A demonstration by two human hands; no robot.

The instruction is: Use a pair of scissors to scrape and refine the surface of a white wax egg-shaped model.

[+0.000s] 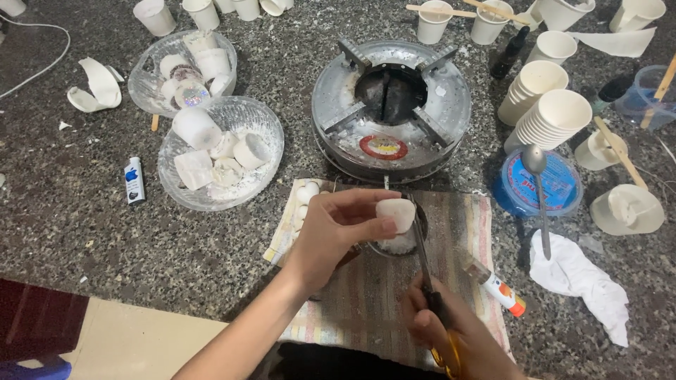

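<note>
My left hand (336, 232) holds a white wax block (396, 213) over a small dark bowl (394, 245) that has white shavings in it. My right hand (458, 336) grips yellow-handled scissors (425, 264), whose blade rests against the block's right side. Both hands work above a striped cloth (380, 295) at the front of the speckled stone counter (70, 225). A small plate with white round pieces (304, 200) lies just left of my left hand.
A round metal stove (391, 105) sits behind the cloth. Two glass bowls of wax chunks (218, 151) stand at the left, with a lighter (134, 180) nearby. Stacked paper cups (553, 116), a spoon on a blue lid (536, 184), a white rag (581, 278) and a small tube (496, 285) lie at the right.
</note>
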